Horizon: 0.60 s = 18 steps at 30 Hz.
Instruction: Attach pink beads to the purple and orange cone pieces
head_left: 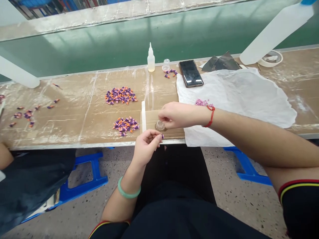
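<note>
A small purple piece (162, 136) sits between the thumb and fingers of the left hand (147, 146), just above the near edge of the worktop (74, 126); it is held at the fingertips, probably because so tiny an item leaves no room for a fuller grip and its end has to stay exposed. Just beyond it, a little glass jar (159, 126) stands on a flat cardboard piece (174, 133), which seems to serve as a pad for the worktop. The right hand (178, 114) reaches across beside the jar with its fingers curled inward; whether they pinch anything, I cannot tell. The jar's spot between the two hands likely keeps it in easy reach of both. A white strip (144, 116) lies along the cardboard's left side, and left of that are a near pile (126, 126) and a far pile (120, 95) of purple-and-orange pieces, apparently grouped to keep them from scattering. To the right, pink beads (200, 102) rest on a white sheet (249, 96), whose pale surface probably makes them easier to see and gather. A phone (191, 73) lies at the sheet's far edge, while a nozzle bottle (151, 61) stands upright farther back, near the green panel (99, 46).
</note>
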Each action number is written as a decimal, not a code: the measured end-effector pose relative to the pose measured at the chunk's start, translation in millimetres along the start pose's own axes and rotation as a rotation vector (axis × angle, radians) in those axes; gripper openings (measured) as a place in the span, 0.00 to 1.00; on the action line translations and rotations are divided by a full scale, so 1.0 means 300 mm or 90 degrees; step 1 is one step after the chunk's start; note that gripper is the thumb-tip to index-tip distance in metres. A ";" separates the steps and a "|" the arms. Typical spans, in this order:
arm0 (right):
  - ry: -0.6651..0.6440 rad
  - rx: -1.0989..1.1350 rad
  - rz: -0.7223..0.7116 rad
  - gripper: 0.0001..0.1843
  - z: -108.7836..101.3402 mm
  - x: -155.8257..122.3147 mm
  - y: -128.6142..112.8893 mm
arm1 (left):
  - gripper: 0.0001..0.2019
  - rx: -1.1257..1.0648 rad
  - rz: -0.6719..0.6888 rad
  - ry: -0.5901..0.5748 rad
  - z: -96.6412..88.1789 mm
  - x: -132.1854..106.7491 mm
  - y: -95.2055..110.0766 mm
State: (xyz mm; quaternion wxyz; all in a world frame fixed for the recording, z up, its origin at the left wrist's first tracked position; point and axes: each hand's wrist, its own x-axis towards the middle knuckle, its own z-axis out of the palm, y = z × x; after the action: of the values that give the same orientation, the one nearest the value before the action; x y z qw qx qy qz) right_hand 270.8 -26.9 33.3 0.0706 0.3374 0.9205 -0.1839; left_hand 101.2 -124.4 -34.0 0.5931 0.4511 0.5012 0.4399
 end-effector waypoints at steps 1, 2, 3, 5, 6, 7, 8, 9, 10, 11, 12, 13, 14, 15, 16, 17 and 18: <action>-0.001 -0.012 -0.001 0.17 0.001 0.001 -0.003 | 0.12 -0.004 -0.001 0.001 0.000 0.000 0.000; 0.001 -0.021 -0.003 0.17 0.002 0.002 -0.006 | 0.12 -0.009 -0.004 0.001 0.001 0.000 0.001; 0.007 -0.026 -0.006 0.17 0.002 0.002 -0.006 | 0.13 -0.015 -0.007 0.002 0.002 0.000 0.001; 0.030 -0.019 -0.015 0.18 0.003 -0.002 -0.003 | 0.13 -0.034 -0.014 0.009 0.005 0.001 0.001; 0.048 -0.005 -0.021 0.17 0.002 -0.007 0.001 | 0.14 -0.048 -0.017 0.015 0.006 0.001 0.002; 0.071 0.016 -0.027 0.17 0.002 -0.014 0.005 | 0.14 -0.067 -0.018 0.024 0.007 0.000 0.002; 0.096 0.042 -0.032 0.16 0.003 -0.024 0.008 | 0.15 -0.090 -0.016 0.034 0.008 -0.001 0.003; 0.121 0.078 -0.036 0.15 0.004 -0.036 0.011 | 0.16 -0.115 -0.012 0.044 0.008 -0.004 0.006; 0.147 0.124 -0.040 0.14 0.007 -0.050 0.011 | 0.17 -0.141 -0.006 0.052 0.008 -0.007 0.010; 0.171 0.184 -0.042 0.12 0.011 -0.066 0.009 | 0.18 -0.166 0.003 0.058 0.009 -0.011 0.016; 0.190 0.260 -0.043 0.10 0.017 -0.084 0.003 | 0.18 -0.189 0.014 0.060 0.010 -0.017 0.024; 0.199 0.347 -0.043 0.08 0.024 -0.102 -0.005 | 0.19 -0.208 0.029 0.057 0.012 -0.023 0.034; 0.200 0.440 -0.042 0.07 0.031 -0.120 -0.017 | 0.19 -0.226 0.046 0.051 0.015 -0.030 0.045; 0.195 0.527 -0.040 0.07 0.038 -0.137 -0.030 | 0.18 -0.242 0.065 0.042 0.019 -0.036 0.056; 0.185 0.597 -0.037 0.07 0.043 -0.154 -0.044 | 0.17 -0.254 0.083 0.031 0.024 -0.043 0.067; 0.174 0.644 -0.036 0.08 0.047 -0.168 -0.058 | 0.16 -0.263 0.100 0.019 0.029 -0.049 0.077; 0.166 0.667 -0.038 0.08 0.048 -0.180 -0.072 | 0.14 -0.271 0.113 0.008 0.034 -0.055 0.085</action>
State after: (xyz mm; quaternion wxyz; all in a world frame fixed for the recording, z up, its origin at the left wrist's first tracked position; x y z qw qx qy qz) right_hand 298.2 -79.8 40.0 -0.2269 0.3214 0.7157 -0.5770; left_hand 107.7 -136.2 -5.0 0.6304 0.3554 0.3595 0.5891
